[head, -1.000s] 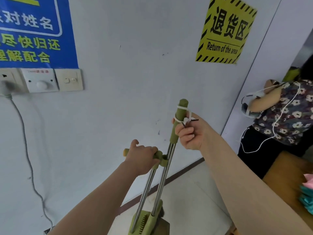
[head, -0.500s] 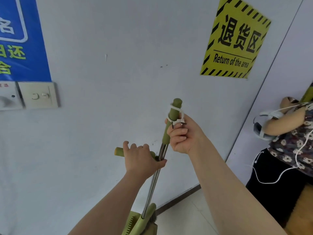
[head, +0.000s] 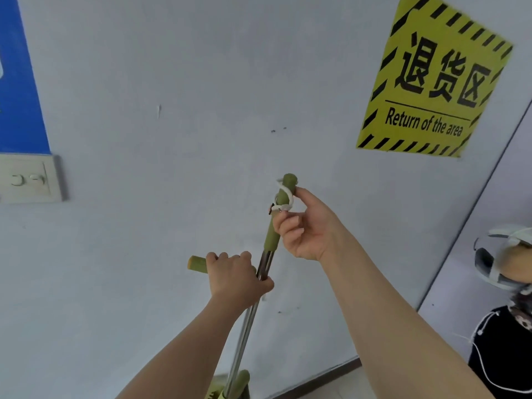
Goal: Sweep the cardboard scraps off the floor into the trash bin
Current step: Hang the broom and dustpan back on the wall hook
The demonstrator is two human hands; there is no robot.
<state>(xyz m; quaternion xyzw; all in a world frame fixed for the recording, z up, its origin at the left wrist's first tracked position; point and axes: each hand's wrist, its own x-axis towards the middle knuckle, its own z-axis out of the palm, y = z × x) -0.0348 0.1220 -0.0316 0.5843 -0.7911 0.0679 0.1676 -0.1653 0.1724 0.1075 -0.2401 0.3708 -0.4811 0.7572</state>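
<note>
A broom and a dustpan stand together against the white wall, both with steel poles and olive-green grips. My left hand [head: 236,276] is wrapped around the dustpan's horizontal green handle [head: 197,263]. My right hand [head: 305,226] pinches the upright green broom handle [head: 279,214] near its top, where a white cord loop [head: 283,201] is tied. The steel poles [head: 244,335] run down to green plastic parts [head: 239,384] at the bottom edge. No cardboard scraps, floor debris or trash bin are in view.
The white wall fills most of the view, with a yellow "Return of the area" sign [head: 431,82], a blue poster [head: 20,82] and a light switch [head: 28,180]. Another person in dark clothes [head: 506,341] stands at the right edge, near a wall corner.
The view has tilted up and turned right, so the floor and the wooden table have left the frame. My right hand has slid higher toward the broom handle's tip. My left hand keeps its hold.
</note>
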